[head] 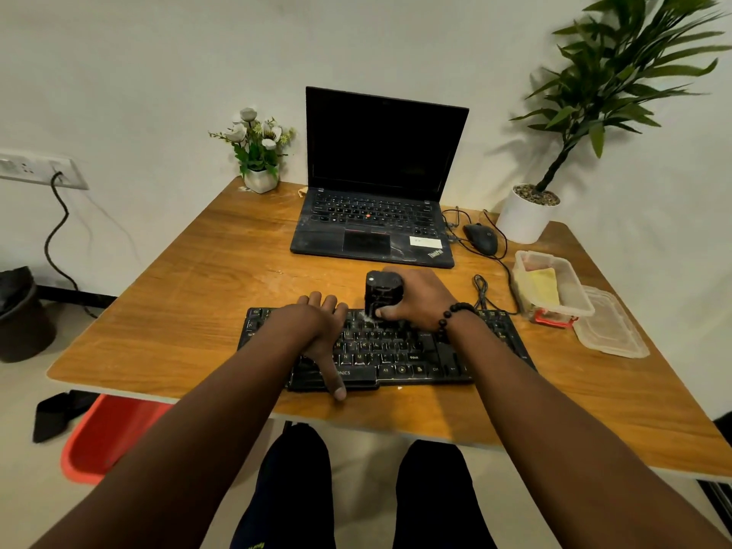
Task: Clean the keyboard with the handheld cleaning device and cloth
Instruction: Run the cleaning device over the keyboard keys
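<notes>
- Head view: black keyboard [396, 350] lying along the near edge of the wooden table [198, 311], dusted with pale powder around its upper middle keys.
- Right hand [420, 299] wrapped around the dark handheld cleaning device [382, 293], standing upright with its lower end on the top key rows, thumb across the front.
- Left hand [321, 330] flat on the keyboard's left half, fingers straight and reaching over the far edge, thumb stretched to the near edge; gripping nothing, just pinning.
- Yellow cloth [544, 285] untouched in the open plastic container [554, 283] to the right, lid [610, 330] beside it.
- Probably mid-pass with the device, wiping not yet begun.
- Risks: keyboard slipping off the near edge if the pinning hand lifts; powder pushed deeper between keys by too steep a tilt; cable [481, 289] near the right wrist snagging on a wide sweep.
</notes>
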A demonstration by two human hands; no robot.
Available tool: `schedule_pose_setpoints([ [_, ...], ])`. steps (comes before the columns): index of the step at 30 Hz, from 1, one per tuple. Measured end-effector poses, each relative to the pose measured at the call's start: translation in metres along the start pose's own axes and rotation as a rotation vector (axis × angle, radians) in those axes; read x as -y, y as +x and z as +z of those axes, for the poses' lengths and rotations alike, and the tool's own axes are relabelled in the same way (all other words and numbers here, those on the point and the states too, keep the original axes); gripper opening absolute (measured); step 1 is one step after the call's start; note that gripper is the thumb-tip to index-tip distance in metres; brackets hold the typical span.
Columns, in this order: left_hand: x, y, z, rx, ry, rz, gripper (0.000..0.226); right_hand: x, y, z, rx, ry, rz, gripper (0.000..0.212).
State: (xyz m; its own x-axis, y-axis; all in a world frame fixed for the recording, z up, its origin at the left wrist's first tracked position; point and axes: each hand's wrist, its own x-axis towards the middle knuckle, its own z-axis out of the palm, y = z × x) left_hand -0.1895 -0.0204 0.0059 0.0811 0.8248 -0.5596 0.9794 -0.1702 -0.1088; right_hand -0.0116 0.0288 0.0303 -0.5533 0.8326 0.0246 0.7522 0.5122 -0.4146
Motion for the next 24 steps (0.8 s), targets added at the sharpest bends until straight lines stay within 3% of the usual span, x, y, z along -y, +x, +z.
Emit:
schedule_pose_setpoints([
  [3, -0.003, -0.002, 0.003, 0.011, -0.01, 0.002, 0.156, 0.003, 0.005, 0.002, -0.062, -0.106, 0.021, 0.037],
  [7, -0.005, -0.005, 0.002, 0.004, -0.01, -0.004, 0.154, 0.006, 0.002, 0.002, -0.045, 0.047, 0.008, 0.043],
  [12, -0.004, -0.008, 0.001, 0.012, -0.004, -0.011, 0.154, -0.001, 0.005, 0.005, -0.072, -0.156, 0.061, 0.036],
  [16, -0.006, -0.009, -0.001, 0.01, 0.013, -0.002, 0.153, -0.008, -0.007, 0.004, -0.119, 0.076, 0.091, 0.042],
  [24, -0.006, -0.006, -0.003, 0.033, 0.042, -0.005, 0.153, -0.003, -0.024, 0.005, -0.052, 0.057, 0.188, 0.045],
])
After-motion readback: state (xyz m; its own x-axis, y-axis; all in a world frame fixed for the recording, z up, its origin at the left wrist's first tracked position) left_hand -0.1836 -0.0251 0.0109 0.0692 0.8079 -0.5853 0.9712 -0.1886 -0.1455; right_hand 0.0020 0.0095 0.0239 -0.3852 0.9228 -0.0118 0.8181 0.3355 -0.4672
